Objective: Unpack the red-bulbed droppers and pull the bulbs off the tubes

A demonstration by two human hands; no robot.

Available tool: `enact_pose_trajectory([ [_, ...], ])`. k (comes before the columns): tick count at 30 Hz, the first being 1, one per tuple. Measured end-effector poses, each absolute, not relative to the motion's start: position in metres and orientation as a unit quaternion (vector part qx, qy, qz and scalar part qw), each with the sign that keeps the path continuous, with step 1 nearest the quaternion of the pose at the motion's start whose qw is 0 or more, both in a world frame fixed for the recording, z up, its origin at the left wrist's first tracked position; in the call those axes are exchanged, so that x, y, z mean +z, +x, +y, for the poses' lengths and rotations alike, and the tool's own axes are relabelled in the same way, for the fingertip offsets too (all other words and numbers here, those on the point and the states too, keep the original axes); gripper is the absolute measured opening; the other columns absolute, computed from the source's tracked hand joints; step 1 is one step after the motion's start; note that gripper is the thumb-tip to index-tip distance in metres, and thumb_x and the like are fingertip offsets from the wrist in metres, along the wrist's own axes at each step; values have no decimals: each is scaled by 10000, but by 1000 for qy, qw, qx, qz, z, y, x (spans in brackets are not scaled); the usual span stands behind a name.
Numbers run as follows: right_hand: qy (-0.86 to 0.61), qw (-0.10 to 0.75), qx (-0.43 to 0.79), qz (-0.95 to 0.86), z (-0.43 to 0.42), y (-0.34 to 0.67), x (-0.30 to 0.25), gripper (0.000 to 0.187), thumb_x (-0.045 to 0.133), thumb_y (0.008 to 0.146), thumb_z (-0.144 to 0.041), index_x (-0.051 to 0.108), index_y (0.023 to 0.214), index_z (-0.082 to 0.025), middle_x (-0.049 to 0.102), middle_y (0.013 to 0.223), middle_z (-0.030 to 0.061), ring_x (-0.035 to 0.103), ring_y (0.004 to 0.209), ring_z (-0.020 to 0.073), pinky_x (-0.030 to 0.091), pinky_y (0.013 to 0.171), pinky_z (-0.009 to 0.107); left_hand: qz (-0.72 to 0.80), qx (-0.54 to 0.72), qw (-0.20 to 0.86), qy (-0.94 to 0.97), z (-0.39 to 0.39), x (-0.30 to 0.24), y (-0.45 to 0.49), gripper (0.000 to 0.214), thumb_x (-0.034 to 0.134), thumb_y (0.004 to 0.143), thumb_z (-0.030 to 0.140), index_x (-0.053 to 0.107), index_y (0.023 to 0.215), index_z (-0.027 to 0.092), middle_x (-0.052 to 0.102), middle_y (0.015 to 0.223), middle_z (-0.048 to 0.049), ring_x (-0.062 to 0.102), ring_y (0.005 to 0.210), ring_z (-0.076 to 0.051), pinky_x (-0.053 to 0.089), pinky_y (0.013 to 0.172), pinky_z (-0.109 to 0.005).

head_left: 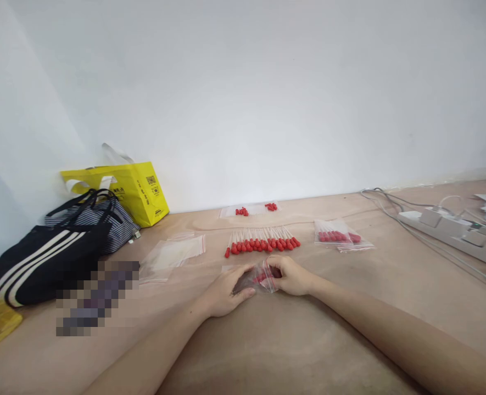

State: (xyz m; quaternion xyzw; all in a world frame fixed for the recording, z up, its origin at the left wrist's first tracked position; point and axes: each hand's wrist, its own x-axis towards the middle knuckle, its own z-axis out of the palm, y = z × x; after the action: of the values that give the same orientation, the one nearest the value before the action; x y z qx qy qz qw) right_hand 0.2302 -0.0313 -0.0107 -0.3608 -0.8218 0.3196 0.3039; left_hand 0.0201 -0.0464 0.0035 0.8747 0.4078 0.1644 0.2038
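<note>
Both my hands meet over a small clear zip bag (260, 280) holding red-tipped droppers. My left hand (226, 292) lies on the bag's left end with fingers curled over it. At the right end my right hand (291, 275) pinches the bag. Just beyond lies a row of loose red-tipped droppers (262, 243). To its right sits a filled bag of droppers (338, 236). Farther back, near the wall, a flat bag with a few red pieces (251, 209) lies on the tan surface.
Empty clear zip bags (172, 252) lie left of the row. A black striped bag (49, 258) and a yellow paper bag (133, 189) stand at the left by the wall. A white power strip (452, 227) with cables lies at the right. A blurred patch (96, 299) covers something at the left.
</note>
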Motion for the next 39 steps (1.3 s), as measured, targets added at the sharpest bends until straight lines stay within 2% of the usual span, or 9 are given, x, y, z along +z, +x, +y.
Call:
enact_pose_trajectory([
  [6, -367, 295, 262, -843, -31, 238, -7, 187, 599, 695, -226, 577, 869, -160, 497, 703, -3, 460, 621, 105, 381, 566, 210, 405, 163, 204, 876, -46, 3, 19, 492, 471, 786, 411, 377, 1227, 212, 457, 1257, -71, 431, 1130, -215, 345, 950, -384],
  [9, -362, 294, 235, -853, -32, 236, -6, 155, 622, 680, -249, 580, 797, -156, 469, 705, 1, 452, 658, 114, 380, 592, 215, 406, 164, 205, 876, -47, 4, 20, 497, 473, 785, 409, 376, 1227, 205, 457, 1257, -74, 431, 1131, -214, 348, 949, -378],
  [12, -383, 312, 285, -821, -33, 234, -7, 184, 644, 653, -265, 533, 737, -146, 465, 700, -12, 432, 585, 87, 364, 526, 193, 406, 168, 204, 875, -47, 5, 21, 499, 474, 783, 411, 376, 1226, 201, 468, 1244, -74, 441, 1121, -212, 357, 942, -369],
  [16, -357, 287, 356, -815, -35, 232, -6, 186, 597, 697, -238, 539, 853, -154, 486, 653, -33, 437, 546, 78, 358, 502, 182, 404, 163, 203, 877, -46, 4, 20, 497, 466, 788, 409, 376, 1225, 189, 462, 1250, -81, 437, 1125, -211, 355, 945, -367],
  [21, -335, 257, 269, -866, -35, 236, 0, 130, 629, 662, -235, 590, 760, -159, 515, 732, -2, 461, 646, 100, 375, 581, 208, 410, 163, 195, 876, -45, 2, 19, 502, 467, 785, 430, 383, 1221, 195, 465, 1246, -82, 437, 1124, -222, 355, 942, -382],
  [26, -352, 262, 345, -829, -35, 246, -3, 138, 588, 701, -242, 544, 792, -148, 487, 603, -43, 424, 520, 64, 345, 472, 170, 410, 160, 202, 875, -47, 3, 19, 494, 464, 789, 417, 382, 1223, 196, 460, 1253, -81, 437, 1124, -216, 356, 942, -381],
  [31, -366, 251, 423, -790, -29, 271, 8, 191, 584, 702, -311, 584, 817, -159, 549, 620, -27, 490, 506, 70, 399, 463, 178, 407, 164, 208, 874, -47, 5, 18, 489, 468, 788, 416, 386, 1226, 215, 448, 1266, -71, 424, 1137, -218, 343, 954, -392],
  [35, -414, 288, 457, -733, -13, 317, 27, 286, 647, 618, -373, 637, 793, -146, 614, 676, 14, 545, 523, 94, 457, 508, 219, 415, 152, 211, 872, -47, 5, 14, 503, 458, 790, 432, 374, 1239, 222, 425, 1285, -71, 400, 1158, -227, 323, 967, -407],
  [39, -478, 403, 429, -652, 5, 353, 24, 309, 653, 620, -354, 644, 834, -131, 610, 624, 22, 551, 531, 100, 475, 544, 231, 414, 143, 211, 874, -46, 5, 12, 512, 448, 791, 450, 369, 1244, 228, 427, 1284, -64, 403, 1153, -222, 324, 966, -402],
])
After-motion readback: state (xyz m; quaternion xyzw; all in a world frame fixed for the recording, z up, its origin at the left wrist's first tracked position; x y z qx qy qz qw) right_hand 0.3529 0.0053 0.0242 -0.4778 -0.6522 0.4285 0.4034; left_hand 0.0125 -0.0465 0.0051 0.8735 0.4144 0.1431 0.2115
